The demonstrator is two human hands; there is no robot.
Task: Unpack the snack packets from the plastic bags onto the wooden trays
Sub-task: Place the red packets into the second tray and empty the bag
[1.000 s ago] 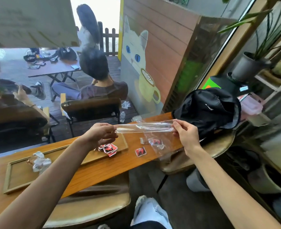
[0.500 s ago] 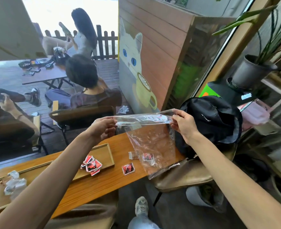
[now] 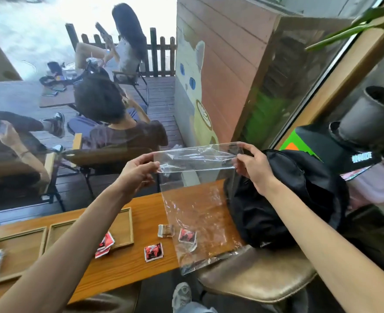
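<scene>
head-worn view, downward (wide), close overhead

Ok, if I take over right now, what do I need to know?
Left hand and right hand each pinch a top corner of the clear plastic bag, held up over the table.
One red packet shows through the bag.
Some packets lie on the wooden tray; one packet and a tan packet lie loose on the table.
Left: move the strays onto the tray.
</scene>
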